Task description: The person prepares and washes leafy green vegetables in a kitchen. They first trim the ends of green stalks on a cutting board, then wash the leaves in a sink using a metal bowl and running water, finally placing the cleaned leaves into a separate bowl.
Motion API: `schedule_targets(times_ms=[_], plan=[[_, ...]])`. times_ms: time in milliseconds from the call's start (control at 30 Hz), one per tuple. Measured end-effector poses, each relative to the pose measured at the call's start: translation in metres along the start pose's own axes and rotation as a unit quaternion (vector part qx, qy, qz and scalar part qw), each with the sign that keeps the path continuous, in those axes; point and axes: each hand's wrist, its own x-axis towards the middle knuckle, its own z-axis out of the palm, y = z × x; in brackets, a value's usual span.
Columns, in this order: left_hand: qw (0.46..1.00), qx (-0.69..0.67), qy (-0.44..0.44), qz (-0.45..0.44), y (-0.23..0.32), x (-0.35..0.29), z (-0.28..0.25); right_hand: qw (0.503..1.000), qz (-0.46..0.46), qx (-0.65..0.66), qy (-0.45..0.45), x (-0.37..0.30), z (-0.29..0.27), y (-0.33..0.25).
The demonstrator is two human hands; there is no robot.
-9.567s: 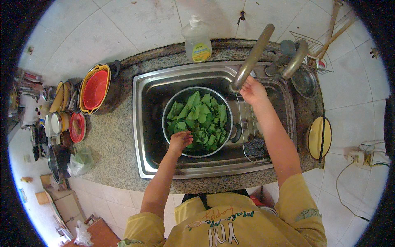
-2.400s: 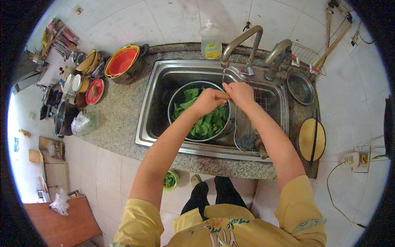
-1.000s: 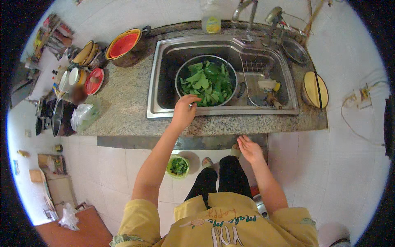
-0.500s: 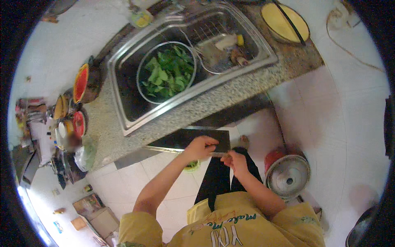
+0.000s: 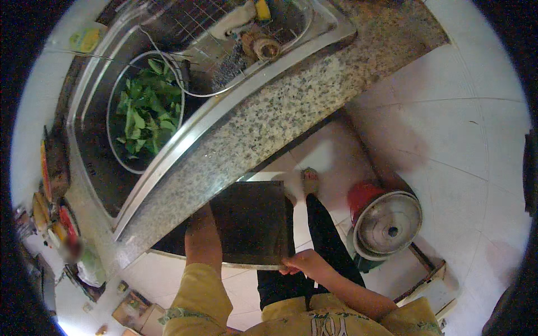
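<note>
Partly over left forearm (image 5: 203, 242), speckled countertop (image 5: 291, 101)

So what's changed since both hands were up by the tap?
The right hand came down to hold the corner of a dark panel, now out below the counter; the left forearm reaches under it, left hand hidden. Leaves and pot remain in the sink.

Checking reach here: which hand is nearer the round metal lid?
Right. The right hand is left of the lid, at the dark panel; the left hand is farther left, hidden by the counter.
</note>
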Motion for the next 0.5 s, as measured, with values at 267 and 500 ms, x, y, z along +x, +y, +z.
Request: schedule_targets(times_ms=[267, 500], plan=[[0.999, -0.027, 0.026, 0.028, 0.020, -0.005, -0.018, 0.996, 0.030, 0.084, 0.022, -0.001, 0.006, 0.007], [0.992, 0.035, 0.054, 0.112, 0.048, -0.072, -0.004, 0.995, 0.052, 0.087, 0.023, -0.005, 0.012, 0.000]])
